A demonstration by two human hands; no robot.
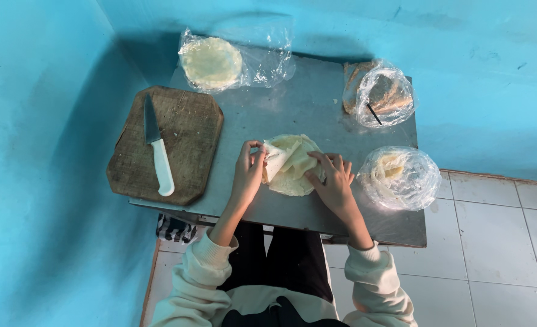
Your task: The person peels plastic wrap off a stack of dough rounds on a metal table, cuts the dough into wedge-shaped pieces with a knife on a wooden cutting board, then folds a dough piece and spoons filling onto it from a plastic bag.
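At the centre of the metal table (317, 212), a round flatbread (290, 165) lies flat with two or more of its edges already turned inward, so the folding is judged partly complete; the near rim remains unfolded. The left hand (248, 171) pinches the left flap, fingers closed on the folded edge. The right hand (334, 177) presses down on the right side, fingers together and bent over the bread. To the left, a knife (158, 145) with a white handle rests untouched on a wooden cutting board (186, 130). At the far edge sits a clear bag of flatbreads (213, 62). Two further plastic bags (379, 94) (400, 177) stand on the right; their contents are unclear.
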